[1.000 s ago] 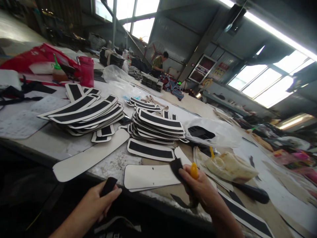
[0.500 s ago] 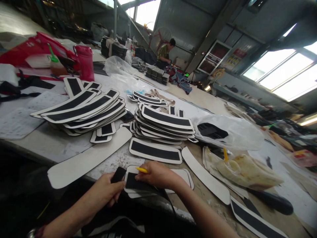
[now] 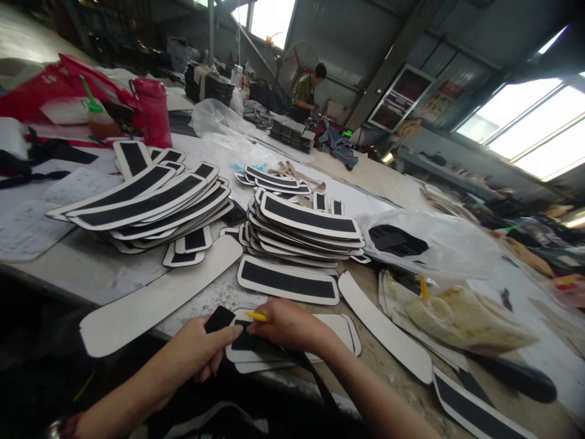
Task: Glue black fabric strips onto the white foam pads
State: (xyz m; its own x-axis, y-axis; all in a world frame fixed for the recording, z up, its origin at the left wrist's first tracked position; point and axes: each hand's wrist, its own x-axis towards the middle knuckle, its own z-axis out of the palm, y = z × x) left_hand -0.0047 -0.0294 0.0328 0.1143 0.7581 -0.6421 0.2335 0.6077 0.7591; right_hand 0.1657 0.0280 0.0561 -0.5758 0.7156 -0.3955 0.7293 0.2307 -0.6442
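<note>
My left hand [image 3: 198, 349] is closed on the end of a black strip [image 3: 220, 318], its thumb reaching to the near white panel. My right hand [image 3: 290, 326] holds a yellow pointed stick [image 3: 256, 316], tip toward the left. Its fingers press on a black band [image 3: 251, 346] lying on a white curved panel [image 3: 336, 329] at the table's front edge. More white panels lie beneath that one. Dark strip material trails down below my right wrist. Just beyond my hands is a white-bordered panel with a black centre [image 3: 287, 280].
Stacks of similar panels stand at left [image 3: 150, 198] and centre [image 3: 311, 218]. A plain white panel [image 3: 159, 299] juts past the table edge. On the right are a bag of yellowish paste [image 3: 470, 317] and a black handle [image 3: 521, 375]. A person [image 3: 305, 94] works far back.
My left thumb has moved right, onto the near panel's edge. My right hand stays in about the same place with the yellow stick. The view has shifted slightly.
</note>
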